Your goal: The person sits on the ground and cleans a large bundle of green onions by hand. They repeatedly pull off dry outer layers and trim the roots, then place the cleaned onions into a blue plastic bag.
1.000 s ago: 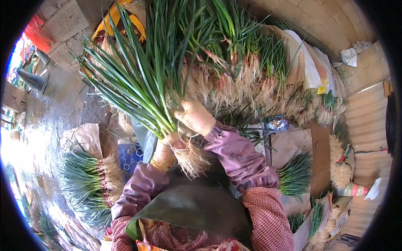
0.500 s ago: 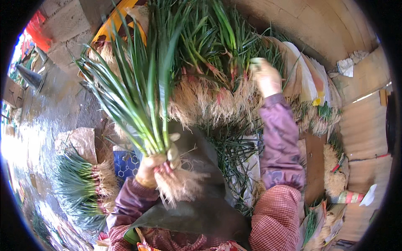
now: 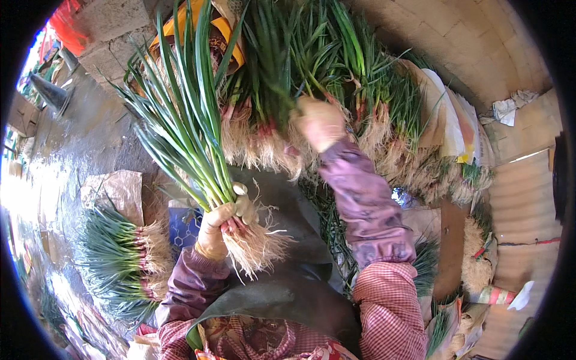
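"What sits beside the left grip [image 3: 215, 231]?"
"A blue panel [image 3: 182, 227] with a hexagon pattern, just to its left."
"Farther off?"
"Ahead and well left of it, a dark cone [image 3: 50, 95], grey blocks [image 3: 117, 21] and red plastic [image 3: 67, 27]."
"And from the right grip [image 3: 321, 124]?"
"Crumpled pale paper [image 3: 506, 111], well to its right."

The apron [image 3: 294, 303] is dark, blackish green. Just above it, spring onions [image 3: 203, 157] run from deep-green leaves [image 3: 189, 114] through paler green stems [image 3: 215, 191] to reddish bases [image 3: 227, 227] and straw-coloured roots [image 3: 256, 247]. Either side of the apron, mauve-purple sleeves [image 3: 371, 207] with darker blotches adjoin red-and-white checked cloth [image 3: 389, 306]. Left of the apron, a blue panel [image 3: 185, 227] bears pale hexagon outlines.
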`<action>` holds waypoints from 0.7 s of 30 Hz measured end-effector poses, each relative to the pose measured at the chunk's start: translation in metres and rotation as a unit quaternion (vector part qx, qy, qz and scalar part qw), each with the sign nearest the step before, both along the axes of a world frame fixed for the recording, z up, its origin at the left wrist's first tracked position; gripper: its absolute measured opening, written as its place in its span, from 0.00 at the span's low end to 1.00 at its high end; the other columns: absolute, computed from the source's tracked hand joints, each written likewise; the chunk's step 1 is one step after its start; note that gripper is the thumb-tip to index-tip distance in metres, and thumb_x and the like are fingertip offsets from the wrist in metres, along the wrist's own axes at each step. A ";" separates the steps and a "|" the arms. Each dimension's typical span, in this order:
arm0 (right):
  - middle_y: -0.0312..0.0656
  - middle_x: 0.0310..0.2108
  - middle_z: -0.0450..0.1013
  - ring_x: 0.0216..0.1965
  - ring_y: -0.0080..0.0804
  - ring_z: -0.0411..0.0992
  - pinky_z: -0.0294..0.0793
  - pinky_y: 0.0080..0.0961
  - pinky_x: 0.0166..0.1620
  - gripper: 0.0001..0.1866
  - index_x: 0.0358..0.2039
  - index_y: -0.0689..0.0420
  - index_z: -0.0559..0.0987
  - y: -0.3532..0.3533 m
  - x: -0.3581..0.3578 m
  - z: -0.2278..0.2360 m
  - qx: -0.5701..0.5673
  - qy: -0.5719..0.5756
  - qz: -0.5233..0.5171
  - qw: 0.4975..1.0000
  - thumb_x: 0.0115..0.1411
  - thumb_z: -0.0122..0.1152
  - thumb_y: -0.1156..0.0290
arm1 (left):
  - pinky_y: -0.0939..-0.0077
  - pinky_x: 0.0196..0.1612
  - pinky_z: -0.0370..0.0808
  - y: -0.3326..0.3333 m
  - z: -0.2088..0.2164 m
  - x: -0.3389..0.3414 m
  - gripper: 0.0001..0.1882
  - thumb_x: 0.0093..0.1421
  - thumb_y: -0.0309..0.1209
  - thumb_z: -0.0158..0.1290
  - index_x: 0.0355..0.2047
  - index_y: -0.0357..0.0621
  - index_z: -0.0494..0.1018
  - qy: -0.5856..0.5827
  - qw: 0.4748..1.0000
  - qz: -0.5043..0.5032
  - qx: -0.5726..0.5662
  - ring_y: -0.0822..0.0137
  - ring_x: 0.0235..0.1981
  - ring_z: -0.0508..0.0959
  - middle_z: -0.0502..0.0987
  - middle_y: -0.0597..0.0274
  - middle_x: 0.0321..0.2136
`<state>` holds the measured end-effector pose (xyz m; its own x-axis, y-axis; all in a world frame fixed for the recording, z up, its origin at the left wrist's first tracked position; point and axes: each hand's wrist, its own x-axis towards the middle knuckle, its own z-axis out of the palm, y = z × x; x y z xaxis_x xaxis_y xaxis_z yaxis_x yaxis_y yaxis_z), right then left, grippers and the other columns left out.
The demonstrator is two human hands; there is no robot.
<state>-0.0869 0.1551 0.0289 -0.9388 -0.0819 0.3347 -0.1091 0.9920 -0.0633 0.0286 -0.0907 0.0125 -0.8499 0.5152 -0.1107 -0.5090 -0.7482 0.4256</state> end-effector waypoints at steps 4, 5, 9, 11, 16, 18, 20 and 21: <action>0.32 0.20 0.70 0.18 0.18 0.66 0.66 0.16 0.19 0.04 0.29 0.54 0.74 0.028 0.056 0.053 -0.462 -0.096 -0.072 0.879 0.58 0.55 0.68 | 0.66 0.37 0.73 0.001 -0.008 -0.009 0.18 0.49 0.30 0.53 0.40 0.39 0.67 0.052 0.995 -0.050 -0.066 0.60 0.36 0.74 0.73 0.58 0.32; 0.32 0.20 0.69 0.18 0.19 0.66 0.67 0.17 0.19 0.04 0.30 0.53 0.75 0.020 0.065 0.038 -0.467 -0.083 -0.035 0.880 0.57 0.57 0.68 | 0.64 0.39 0.75 0.010 0.004 -0.009 0.18 0.50 0.32 0.53 0.41 0.40 0.66 0.041 0.988 -0.043 -0.142 0.61 0.40 0.73 0.71 0.55 0.36; 0.42 0.30 0.76 0.29 0.30 0.76 0.76 0.21 0.32 0.12 0.34 0.57 0.76 -0.035 0.091 -0.020 -0.392 -0.097 0.071 0.912 0.54 0.60 0.63 | 0.83 0.24 0.75 0.037 -0.004 -0.013 0.11 0.48 0.25 0.53 0.32 0.31 0.71 0.046 0.974 -0.016 -0.220 0.69 0.18 0.76 0.74 0.60 0.21; 0.43 0.28 0.76 0.28 0.30 0.75 0.75 0.20 0.31 0.14 0.37 0.60 0.75 -0.054 0.096 -0.020 -0.390 -0.061 0.070 0.916 0.54 0.60 0.65 | 0.82 0.24 0.74 0.038 -0.012 -0.013 0.11 0.48 0.23 0.54 0.32 0.32 0.71 0.021 0.969 0.009 -0.247 0.69 0.16 0.73 0.74 0.59 0.21; 0.46 0.24 0.75 0.19 0.31 0.71 0.72 0.25 0.26 0.16 0.35 0.62 0.77 -0.049 0.058 -0.058 -0.630 -0.261 0.058 0.729 0.57 0.56 0.60 | 0.79 0.24 0.76 0.038 0.002 -0.008 0.11 0.48 0.23 0.53 0.33 0.32 0.71 -0.032 0.974 0.011 -0.226 0.70 0.17 0.74 0.74 0.61 0.21; 0.45 0.23 0.75 0.19 0.33 0.71 0.72 0.28 0.26 0.16 0.34 0.62 0.77 -0.057 0.062 -0.058 -0.653 -0.254 0.052 0.711 0.57 0.56 0.60 | 0.80 0.24 0.75 0.032 -0.007 -0.011 0.11 0.47 0.24 0.54 0.33 0.34 0.71 -0.013 0.973 0.006 -0.232 0.71 0.18 0.74 0.74 0.61 0.22; 0.45 0.18 0.72 0.17 0.38 0.69 0.68 0.33 0.22 0.11 0.25 0.60 0.75 -0.071 0.077 -0.044 -0.367 0.017 0.122 0.922 0.54 0.57 0.64 | 0.82 0.22 0.74 0.027 -0.014 -0.013 0.12 0.47 0.24 0.54 0.34 0.36 0.70 -0.048 0.963 0.016 -0.265 0.73 0.20 0.74 0.74 0.62 0.25; 0.46 0.18 0.71 0.17 0.41 0.69 0.68 0.34 0.23 0.11 0.24 0.59 0.74 -0.074 0.082 -0.036 -0.327 0.043 0.112 0.937 0.54 0.56 0.64 | 0.77 0.22 0.75 0.029 -0.017 -0.013 0.10 0.49 0.24 0.53 0.33 0.35 0.71 -0.041 0.964 0.050 -0.260 0.71 0.17 0.73 0.73 0.62 0.20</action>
